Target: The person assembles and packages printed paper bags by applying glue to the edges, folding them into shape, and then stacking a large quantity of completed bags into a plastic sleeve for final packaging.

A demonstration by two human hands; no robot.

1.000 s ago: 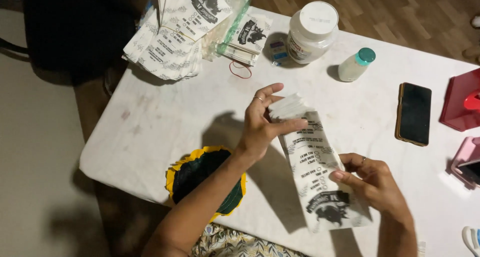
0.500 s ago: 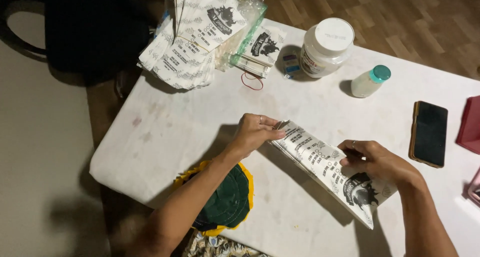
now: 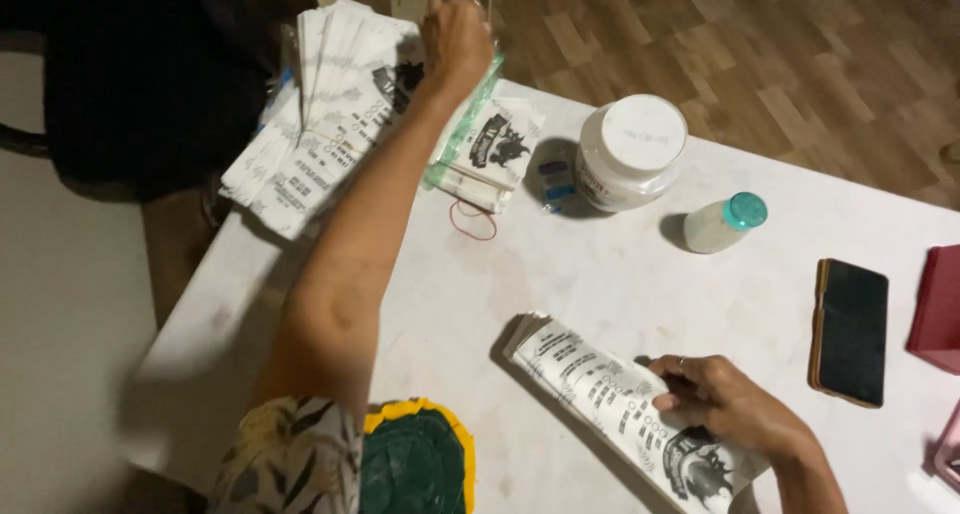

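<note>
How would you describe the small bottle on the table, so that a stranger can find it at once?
Start at the white table and find the large white jar near its far edge. Just to the right of that jar, apart from it, lies the small bottle. It is whitish like the jar but much smaller, and only it has a teal cap.
</note>
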